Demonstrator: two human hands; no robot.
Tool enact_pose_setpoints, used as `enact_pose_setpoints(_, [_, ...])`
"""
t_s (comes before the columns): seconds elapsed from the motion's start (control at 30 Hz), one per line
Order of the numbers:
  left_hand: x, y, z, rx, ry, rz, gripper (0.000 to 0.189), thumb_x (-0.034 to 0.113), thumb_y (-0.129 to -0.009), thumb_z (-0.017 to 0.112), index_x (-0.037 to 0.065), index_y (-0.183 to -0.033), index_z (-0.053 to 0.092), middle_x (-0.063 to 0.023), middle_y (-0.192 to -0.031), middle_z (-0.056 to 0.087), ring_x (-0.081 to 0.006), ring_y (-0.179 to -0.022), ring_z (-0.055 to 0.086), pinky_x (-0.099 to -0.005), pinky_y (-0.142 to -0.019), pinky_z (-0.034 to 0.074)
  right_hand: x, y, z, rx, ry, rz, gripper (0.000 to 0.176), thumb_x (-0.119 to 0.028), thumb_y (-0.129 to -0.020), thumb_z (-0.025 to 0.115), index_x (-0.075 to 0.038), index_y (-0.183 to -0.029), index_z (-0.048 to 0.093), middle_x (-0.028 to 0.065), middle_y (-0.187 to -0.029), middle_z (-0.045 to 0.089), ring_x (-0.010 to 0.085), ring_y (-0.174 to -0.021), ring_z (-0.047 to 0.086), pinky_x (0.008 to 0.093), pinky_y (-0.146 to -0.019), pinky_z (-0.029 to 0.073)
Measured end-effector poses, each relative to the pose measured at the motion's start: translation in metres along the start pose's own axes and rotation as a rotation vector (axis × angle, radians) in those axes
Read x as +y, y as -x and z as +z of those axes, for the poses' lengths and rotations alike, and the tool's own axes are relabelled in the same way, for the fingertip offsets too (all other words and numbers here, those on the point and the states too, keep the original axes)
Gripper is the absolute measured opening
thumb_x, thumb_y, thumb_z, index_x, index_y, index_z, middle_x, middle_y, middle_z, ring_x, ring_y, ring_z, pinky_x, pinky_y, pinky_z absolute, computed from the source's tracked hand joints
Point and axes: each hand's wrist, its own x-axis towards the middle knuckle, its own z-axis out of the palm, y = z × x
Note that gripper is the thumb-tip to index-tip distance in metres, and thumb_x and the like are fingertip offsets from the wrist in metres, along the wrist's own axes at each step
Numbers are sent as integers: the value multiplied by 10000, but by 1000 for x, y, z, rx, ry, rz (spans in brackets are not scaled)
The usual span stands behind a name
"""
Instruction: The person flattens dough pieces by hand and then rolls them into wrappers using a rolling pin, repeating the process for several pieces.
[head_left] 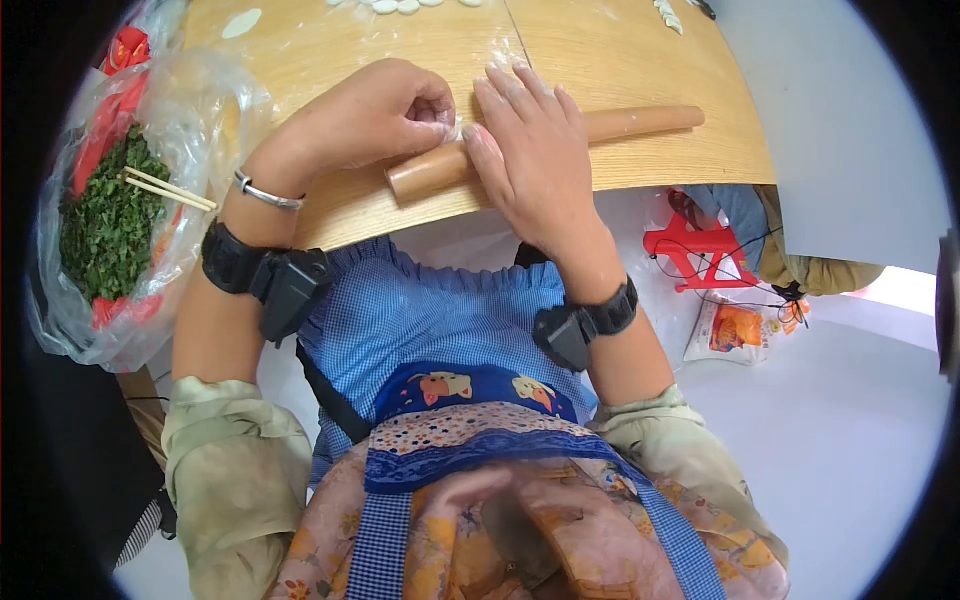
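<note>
Right, nearest in is the lap: a blue gingham apron (440,300) with a frilled top hem, soft cotton by the look of it. Black wrist straps (235,262) sit on both forearms, and there's a thin silver bangle (265,193) on the left one.

Up to the near edge of the worktop (620,60). It's pale wood with a smooth grain, dusted white with flour, and its edge runs just under the wrists. There's little spare room there: the near end of the rolling pin (625,124) lies almost at the lip.

The pin is a plain wooden cylinder set slantwise, with its far end out to the right. The right hand (535,150) lies flat across it, fingers straight and side by side, gripping nothing. The left hand (370,115) is just beside it, touching it at the fingertips. Its fingers are curled together, pinching a small pale dough piece (447,122) against the pin.

Off to the left, hanging over the worktop's side, is a crinkly clear plastic bag (200,100) of chopped greens (100,220), with chopsticks (170,190) resting on top.

Beyond the hands there's open wood. At the far edge sit round flat dough discs (400,6), with one more (241,22) far left.
</note>
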Motion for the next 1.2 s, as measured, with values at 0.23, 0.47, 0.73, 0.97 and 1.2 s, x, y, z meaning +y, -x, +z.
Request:
enact_pose_setpoints(0.23, [3, 0, -2, 18, -26, -31, 120, 93, -868, 649, -23, -894, 632, -34, -708, 594, -100, -667, 548, -276, -633, 469, -11, 44, -23, -77, -39, 52, 524, -357, -983, 521, 9, -1355, 564, 191, -1448, 530, 371, -1396, 433, 551, -1190, 220])
enact_pose_setpoints(0.47, [7, 1, -4, -6, -22, 16, 182, 149, -926, 603, -27, -892, 626, -74, -704, 594, -142, -659, 533, -322, -626, 457, -3, 21, -8, -29, -29, 20, 483, -337, -989, 517, 10, -1312, 605, 197, -1407, 567, 375, -1375, 457, 557, -1171, 262])
enact_pose_setpoints(0.73, [-2, -2, -6, -8, -89, 48, 264, 202, -970, 590, -51, -901, 628, -105, -707, 595, -156, -679, 530, -328, -655, 460, 5, -15, 15, 39, -25, -1, 422, -303, -988, 522, 17, -1233, 650, 199, -1336, 622, 381, -1325, 512, 558, -1134, 322])
enact_pose_setpoints(0.97, [4, 0, -5, -35, 5, -41, 134, 101, -861, 671, -26, -889, 639, -29, -708, 585, -94, -707, 545, -270, -655, 465, -4, 22, -11, -11, -41, 37, 432, -308, -976, 547, 18, -1248, 626, 203, -1370, 588, 375, -1331, 500, 544, -1156, 298])
enact_pose_setpoints(1.2, [-1, 2, 2, 57, 44, 12, 130, 117, -887, 647, -13, -889, 640, -15, -702, 582, -89, -669, 528, -264, -617, 450, -5, 28, -16, -31, -35, 46, 454, -309, -963, 562, 29, -1262, 611, 210, -1373, 577, 376, -1337, 490, 518, -1158, 301])
